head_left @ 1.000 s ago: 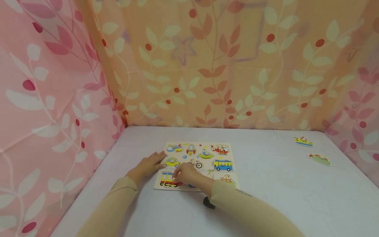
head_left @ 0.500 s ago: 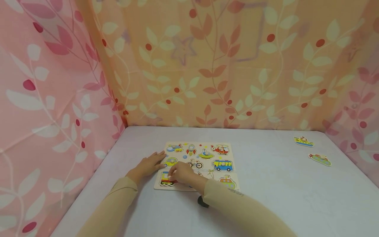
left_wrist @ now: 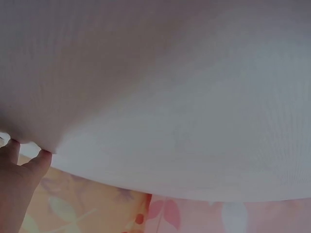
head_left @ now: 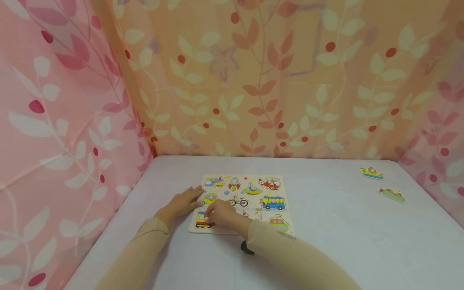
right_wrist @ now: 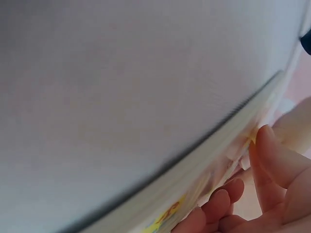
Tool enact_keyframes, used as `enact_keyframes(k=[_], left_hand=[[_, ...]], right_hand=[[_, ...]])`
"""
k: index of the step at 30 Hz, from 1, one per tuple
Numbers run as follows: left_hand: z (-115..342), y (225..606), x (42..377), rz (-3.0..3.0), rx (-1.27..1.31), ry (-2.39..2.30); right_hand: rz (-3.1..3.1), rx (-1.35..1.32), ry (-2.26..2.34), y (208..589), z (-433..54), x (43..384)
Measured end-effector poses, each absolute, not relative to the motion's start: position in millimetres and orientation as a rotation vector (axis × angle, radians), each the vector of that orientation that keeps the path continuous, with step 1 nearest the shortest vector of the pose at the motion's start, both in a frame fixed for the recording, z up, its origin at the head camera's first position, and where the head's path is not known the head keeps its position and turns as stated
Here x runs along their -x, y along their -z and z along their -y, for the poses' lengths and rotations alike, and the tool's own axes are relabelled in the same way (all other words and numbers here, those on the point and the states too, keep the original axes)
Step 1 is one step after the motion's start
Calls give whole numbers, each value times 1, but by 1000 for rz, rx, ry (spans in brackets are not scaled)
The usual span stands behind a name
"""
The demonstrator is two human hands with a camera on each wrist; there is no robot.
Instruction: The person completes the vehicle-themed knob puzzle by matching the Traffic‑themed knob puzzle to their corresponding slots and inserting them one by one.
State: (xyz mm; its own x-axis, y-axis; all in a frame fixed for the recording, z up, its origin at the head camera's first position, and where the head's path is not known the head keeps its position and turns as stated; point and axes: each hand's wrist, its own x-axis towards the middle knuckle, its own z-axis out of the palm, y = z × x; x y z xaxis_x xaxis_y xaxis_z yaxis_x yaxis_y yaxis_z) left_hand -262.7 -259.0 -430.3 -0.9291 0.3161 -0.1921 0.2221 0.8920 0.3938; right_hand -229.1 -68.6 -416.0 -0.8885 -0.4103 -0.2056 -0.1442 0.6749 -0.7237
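Observation:
A wooden peg puzzle board (head_left: 222, 192) with vehicle pictures lies on the table. My right hand (head_left: 224, 213) is over its lower left part, thumb and forefinger pinching the train puzzle piece (head_left: 202, 220) at its knob, which the fingers hide. The hand also covers the train's right end. In the right wrist view, the curled fingers (right_wrist: 231, 199) are close to the board's face. My left hand (head_left: 181, 204) rests with extended fingers on the board's left edge. Pieces with knobs, such as the bus (head_left: 273, 202) and the bicycle (head_left: 239, 201), sit in the board.
A ship piece (head_left: 372, 173) and a green submarine-like piece (head_left: 392, 195) lie apart at the table's right side. A small dark object (head_left: 247, 247) shows beneath the right sleeve. Floral curtains (head_left: 232, 80) stand behind and beside the white table (head_left: 326, 193).
My right hand has shifted slightly left over the train and then nearly stopped. More of the green picture at the board's lower right shows now. The left hand has stayed in place.

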Motion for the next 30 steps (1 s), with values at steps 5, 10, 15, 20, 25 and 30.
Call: enact_keyframes(k=[5, 10, 15, 20, 25, 30], left_hand=[[261, 433, 259, -2820, -425, -546], [261, 429, 254, -2828, -420, -539], [257, 427, 255, -2829, -394, -505], [251, 427, 259, -2845, -422, -461], [250, 430, 257, -2861, -406, -470], [254, 431, 253, -2879, -428, -495]], right_hand=[[-2555, 486, 1074, 420, 59, 228], [-2555, 499, 1113, 419, 37, 234], [-2529, 440, 1200, 412, 5, 238], [-2554, 328, 1231, 410, -31, 241], [-2609, 259, 1232, 409, -61, 242], [-2638, 213, 1260, 408, -91, 243]])
